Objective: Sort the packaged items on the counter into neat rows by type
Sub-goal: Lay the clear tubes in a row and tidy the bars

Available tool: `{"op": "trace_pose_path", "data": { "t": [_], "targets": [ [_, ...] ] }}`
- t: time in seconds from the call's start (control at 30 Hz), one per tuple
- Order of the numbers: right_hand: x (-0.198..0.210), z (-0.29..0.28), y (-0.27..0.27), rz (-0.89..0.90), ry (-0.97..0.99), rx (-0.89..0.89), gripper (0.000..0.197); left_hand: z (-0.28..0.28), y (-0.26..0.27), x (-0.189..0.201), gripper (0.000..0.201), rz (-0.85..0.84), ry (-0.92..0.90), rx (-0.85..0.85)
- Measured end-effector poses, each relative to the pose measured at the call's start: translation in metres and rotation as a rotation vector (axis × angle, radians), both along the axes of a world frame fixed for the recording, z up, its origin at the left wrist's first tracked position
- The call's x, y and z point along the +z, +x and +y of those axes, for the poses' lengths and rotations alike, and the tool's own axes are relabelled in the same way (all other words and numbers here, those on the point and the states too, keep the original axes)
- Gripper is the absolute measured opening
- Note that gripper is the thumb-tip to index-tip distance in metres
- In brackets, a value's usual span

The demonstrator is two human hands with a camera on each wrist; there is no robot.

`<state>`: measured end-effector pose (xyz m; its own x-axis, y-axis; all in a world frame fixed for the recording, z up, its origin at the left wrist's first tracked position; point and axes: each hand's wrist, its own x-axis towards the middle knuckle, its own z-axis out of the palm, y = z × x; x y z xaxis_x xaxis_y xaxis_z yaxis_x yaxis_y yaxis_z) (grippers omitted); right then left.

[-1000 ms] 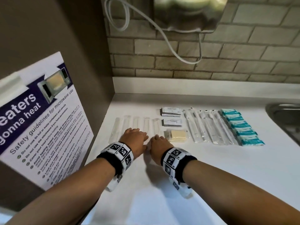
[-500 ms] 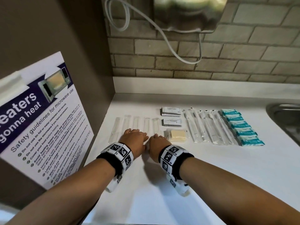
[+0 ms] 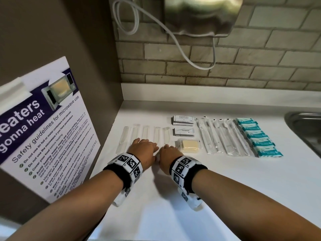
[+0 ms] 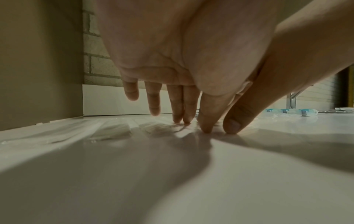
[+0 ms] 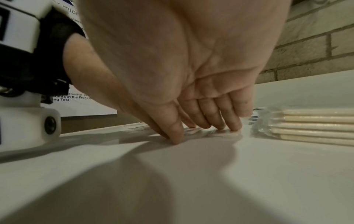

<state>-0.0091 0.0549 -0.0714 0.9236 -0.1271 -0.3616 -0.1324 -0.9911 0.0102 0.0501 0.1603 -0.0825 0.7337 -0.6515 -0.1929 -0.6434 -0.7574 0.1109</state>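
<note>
**Both hands down on the row of clear sleeves**

Here we are at the white counter (image 3: 225,180), both hands side by side; the left hand (image 3: 144,150) is palm down at the near ends of the clear sleeves (image 3: 145,132), fingers straight and a little spread, the middle fingertips (image 4: 181,118) and thumb on the surface, the outer two lifted, gripping nothing; the right hand (image 3: 169,153) sits just beside it, fingers straight and close together, tips (image 5: 232,125) pressing flat on clear wrap, nothing pinched; just right of it, the stack of cream packets (image 3: 190,145) in plastic; behind that, the toothpaste sachets (image 3: 184,132) and the shampoo sachets (image 3: 183,120); further right, the wrapped toothbrushes (image 3: 224,136) lie parallel, then the teal packets (image 3: 257,137) in a line running toward the sink (image 3: 305,129); a microwave safety poster (image 3: 43,136) on the left wall.
</note>
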Motion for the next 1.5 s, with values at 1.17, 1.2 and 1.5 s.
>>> {"op": "trace_pose_path", "data": {
  "t": [1.17,1.2,1.5],
  "targets": [
    [0.028,-0.143,0.001,0.022,0.044,-0.04,0.076,-0.109,0.009,0.025,0.058,0.073,0.006,-0.034],
    [0.027,-0.144,0.003,0.016,0.06,-0.032,0.074,-0.112,0.011,0.024,0.056,0.085,0.017,-0.031],
    [0.015,-0.144,0.019,0.03,0.12,0.043,0.06,-0.126,0.012,0.023,0.055,0.175,0.012,-0.016]
  ]
}}
